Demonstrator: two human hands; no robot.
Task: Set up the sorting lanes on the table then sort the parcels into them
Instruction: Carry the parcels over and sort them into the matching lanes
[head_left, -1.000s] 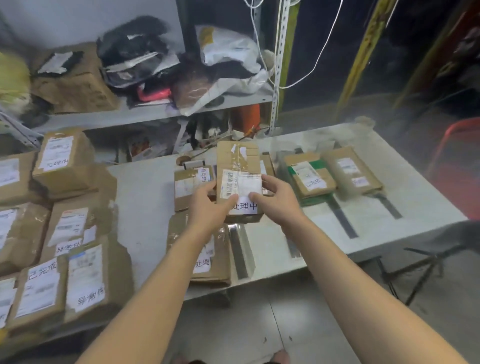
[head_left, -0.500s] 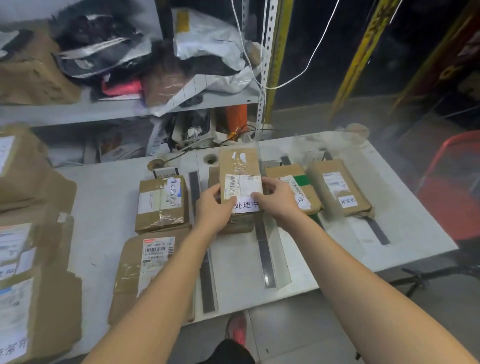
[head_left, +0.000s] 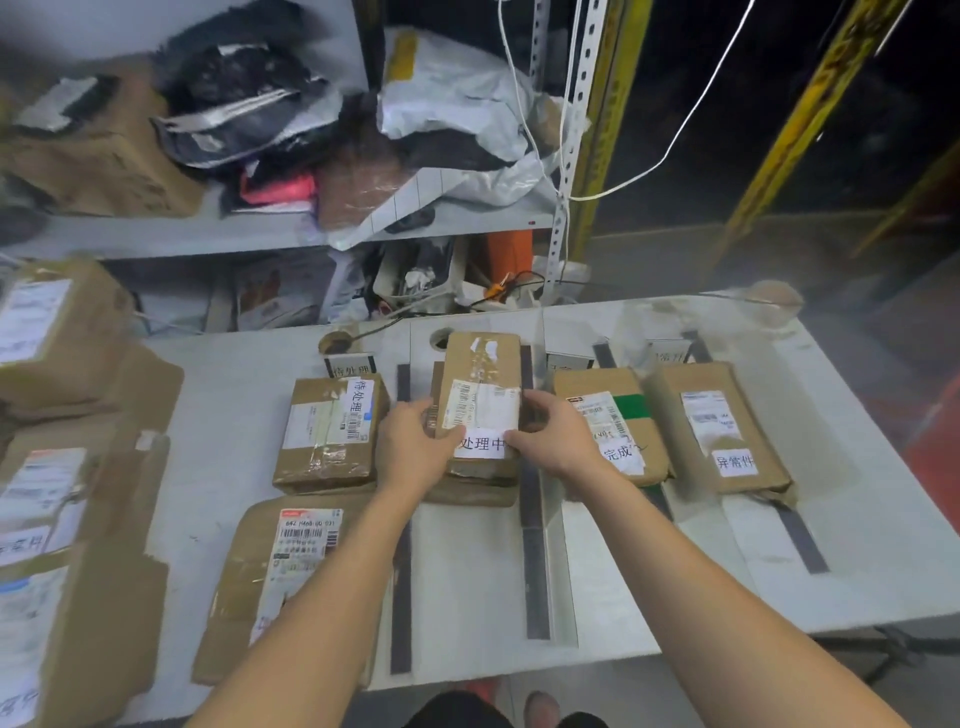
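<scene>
A brown parcel (head_left: 483, 384) with a white label lies on top of another parcel (head_left: 470, 493) in the second lane of the white table (head_left: 234, 415). My left hand (head_left: 415, 447) grips its left edge and my right hand (head_left: 558, 441) grips its right edge. Dark tape strips (head_left: 535, 566) mark the lanes. Two parcels, one behind (head_left: 330, 431) the other (head_left: 280, 582), fill the left lane. One parcel (head_left: 613, 415) with green tape lies in the third lane, another (head_left: 719, 426) in the fourth.
A pile of brown parcels (head_left: 57, 467) stands at the left. Behind the table a metal shelf (head_left: 260, 228) holds bags and boxes. White lane signs (head_left: 350, 366) stand at the table's back edge. The right edge of the table borders open floor.
Both hands have lowered the labelled parcel onto the parcel in the second lane. The camera has turned right and moved closer to the table.
</scene>
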